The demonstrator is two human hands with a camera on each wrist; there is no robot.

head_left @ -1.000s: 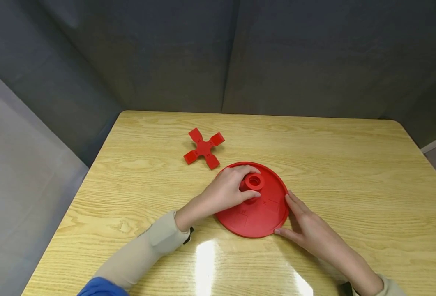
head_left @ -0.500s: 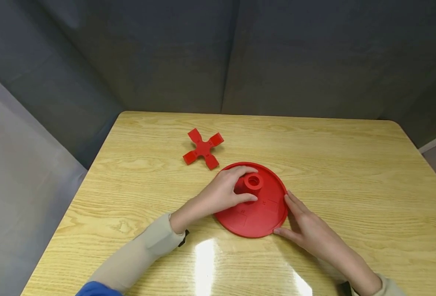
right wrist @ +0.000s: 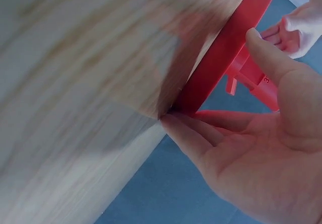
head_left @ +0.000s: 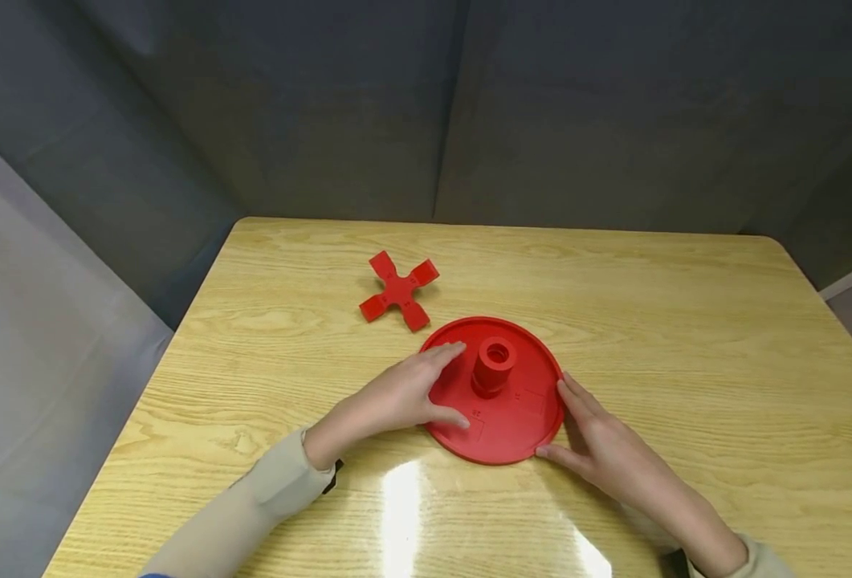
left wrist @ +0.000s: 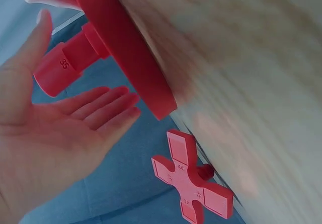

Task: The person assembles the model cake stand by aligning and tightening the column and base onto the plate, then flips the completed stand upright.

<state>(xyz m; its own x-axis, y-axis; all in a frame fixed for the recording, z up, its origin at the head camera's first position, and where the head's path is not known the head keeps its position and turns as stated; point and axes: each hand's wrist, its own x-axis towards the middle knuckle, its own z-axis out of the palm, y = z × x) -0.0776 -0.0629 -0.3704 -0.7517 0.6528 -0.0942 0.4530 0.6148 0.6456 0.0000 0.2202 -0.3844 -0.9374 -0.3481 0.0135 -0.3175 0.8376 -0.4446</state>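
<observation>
A round red tray-like disc [head_left: 505, 437] with a raised rim lies on the table. From its middle rises a red hollow cylinder [head_left: 494, 373], upright and marked 35 in the left wrist view. My left hand [head_left: 397, 393] is over the disc's left part, apart from the cylinder, with thumb and fingers spread on either side of a gap. The left wrist view shows that palm [left wrist: 65, 133] holding nothing. My right hand [head_left: 602, 441] touches the disc's right rim, thumb and fairly straight fingers spaced along the edge, as the right wrist view also shows.
Beyond the disc to the left, a red cross-shaped piece [head_left: 398, 291] with flared, numbered arms lies on the wooden table [head_left: 686, 321]. A short red peg [left wrist: 206, 171] shows on its underside. Dark grey curtains [head_left: 339, 112] hang behind the table.
My left hand has let go of the red cylinder and drawn back to the left, its fingers wider apart. The cylinder stays upright on the disc. My right hand has kept its place.
</observation>
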